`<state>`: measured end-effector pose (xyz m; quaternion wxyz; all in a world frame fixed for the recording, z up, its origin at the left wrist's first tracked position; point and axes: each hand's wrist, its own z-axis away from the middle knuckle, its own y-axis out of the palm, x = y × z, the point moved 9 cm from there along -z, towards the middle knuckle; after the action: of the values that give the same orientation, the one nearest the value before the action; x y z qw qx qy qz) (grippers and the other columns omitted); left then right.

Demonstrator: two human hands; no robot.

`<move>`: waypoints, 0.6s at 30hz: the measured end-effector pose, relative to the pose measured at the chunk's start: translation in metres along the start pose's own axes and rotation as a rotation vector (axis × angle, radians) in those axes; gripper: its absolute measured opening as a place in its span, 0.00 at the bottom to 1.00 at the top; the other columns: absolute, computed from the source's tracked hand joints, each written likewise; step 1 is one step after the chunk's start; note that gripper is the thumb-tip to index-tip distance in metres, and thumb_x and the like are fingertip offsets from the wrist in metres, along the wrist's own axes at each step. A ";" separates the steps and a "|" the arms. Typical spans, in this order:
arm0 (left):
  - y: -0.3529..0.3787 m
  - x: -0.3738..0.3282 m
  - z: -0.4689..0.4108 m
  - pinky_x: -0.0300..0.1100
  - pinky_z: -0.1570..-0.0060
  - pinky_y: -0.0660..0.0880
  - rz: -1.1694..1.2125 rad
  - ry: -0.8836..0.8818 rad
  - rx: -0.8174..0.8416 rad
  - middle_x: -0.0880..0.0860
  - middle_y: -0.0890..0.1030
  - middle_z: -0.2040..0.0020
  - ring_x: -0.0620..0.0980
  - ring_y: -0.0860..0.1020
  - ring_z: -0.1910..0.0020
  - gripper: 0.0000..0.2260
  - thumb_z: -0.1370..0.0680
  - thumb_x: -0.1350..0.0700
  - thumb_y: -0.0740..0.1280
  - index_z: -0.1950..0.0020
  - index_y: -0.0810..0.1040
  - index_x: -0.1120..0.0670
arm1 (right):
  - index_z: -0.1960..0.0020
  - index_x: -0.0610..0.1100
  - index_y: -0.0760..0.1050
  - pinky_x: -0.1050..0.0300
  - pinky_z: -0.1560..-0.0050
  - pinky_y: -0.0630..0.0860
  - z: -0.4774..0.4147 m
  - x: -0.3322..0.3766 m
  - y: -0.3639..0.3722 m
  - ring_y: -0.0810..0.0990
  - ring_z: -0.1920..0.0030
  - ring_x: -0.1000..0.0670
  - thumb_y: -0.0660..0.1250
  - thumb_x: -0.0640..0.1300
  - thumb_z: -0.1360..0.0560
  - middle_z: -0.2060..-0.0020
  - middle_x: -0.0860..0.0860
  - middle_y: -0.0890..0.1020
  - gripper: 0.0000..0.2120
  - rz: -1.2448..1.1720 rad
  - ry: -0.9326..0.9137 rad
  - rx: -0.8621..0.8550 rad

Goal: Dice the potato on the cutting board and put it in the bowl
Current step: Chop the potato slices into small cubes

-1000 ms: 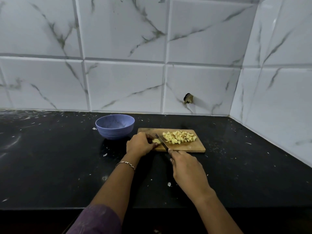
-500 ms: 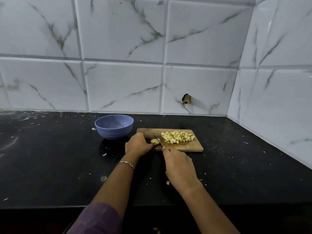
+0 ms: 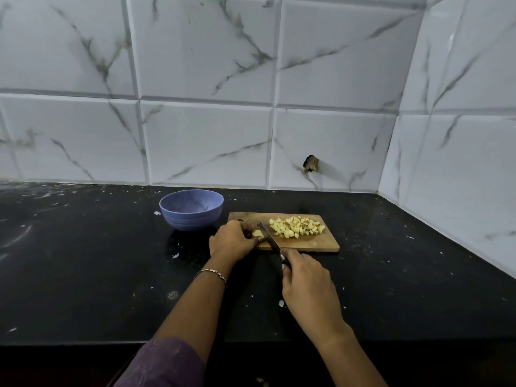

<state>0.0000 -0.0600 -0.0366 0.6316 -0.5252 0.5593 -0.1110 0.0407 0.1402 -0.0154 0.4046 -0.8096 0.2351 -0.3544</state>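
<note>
Left hand pinches a small potato piece at the cutting board's left end, fingertips just beside the knife. Right hand grips its handle. Risks: piece slips, blade nicks fingers. Diced pile mid-board; bowl near the board's far-left corner.

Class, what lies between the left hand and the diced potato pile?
The knife blade, gripped by the right hand, lies between them; the head view shows it.

A black stone surface, flecked with white scraps, carries a blue bowl beside a wooden cutting board.
</note>
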 end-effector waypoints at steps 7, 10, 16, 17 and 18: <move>-0.001 0.001 -0.002 0.53 0.38 0.73 -0.021 -0.020 -0.011 0.47 0.83 0.45 0.49 0.79 0.42 0.19 0.26 0.40 0.71 0.40 0.81 0.48 | 0.27 0.53 0.66 0.65 0.50 0.72 -0.002 0.003 0.002 0.76 0.45 0.57 0.59 0.48 0.17 0.42 0.55 0.76 0.19 0.012 -0.008 0.033; 0.000 0.002 -0.002 0.53 0.38 0.73 -0.021 -0.027 -0.001 0.47 0.83 0.45 0.50 0.79 0.41 0.18 0.26 0.40 0.71 0.42 0.81 0.48 | 0.27 0.50 0.66 0.62 0.49 0.74 -0.006 0.009 0.006 0.77 0.45 0.55 0.61 0.45 0.17 0.42 0.52 0.77 0.20 0.064 -0.027 0.091; -0.001 0.000 -0.001 0.53 0.37 0.72 -0.005 -0.020 0.011 0.47 0.83 0.44 0.50 0.78 0.40 0.17 0.26 0.41 0.71 0.40 0.80 0.46 | 0.34 0.46 0.70 0.59 0.50 0.76 -0.013 0.030 0.009 0.79 0.47 0.52 0.64 0.42 0.19 0.46 0.49 0.79 0.14 0.184 -0.085 0.131; -0.001 0.000 -0.001 0.53 0.37 0.72 -0.004 -0.021 0.011 0.47 0.83 0.44 0.50 0.78 0.40 0.17 0.26 0.40 0.71 0.40 0.80 0.46 | 0.35 0.46 0.70 0.59 0.50 0.77 -0.014 0.031 0.009 0.79 0.47 0.51 0.64 0.41 0.19 0.46 0.49 0.79 0.13 0.196 -0.089 0.132; -0.001 0.001 0.000 0.53 0.37 0.72 -0.005 -0.023 0.011 0.47 0.83 0.44 0.50 0.78 0.40 0.17 0.26 0.40 0.71 0.40 0.80 0.46 | 0.36 0.46 0.71 0.59 0.49 0.77 -0.015 0.033 0.009 0.79 0.47 0.51 0.63 0.40 0.19 0.47 0.49 0.79 0.12 0.206 -0.098 0.131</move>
<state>0.0005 -0.0613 -0.0360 0.6406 -0.5242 0.5503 -0.1096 0.0497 0.1056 -0.0038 0.5019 -0.7694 0.2731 -0.2855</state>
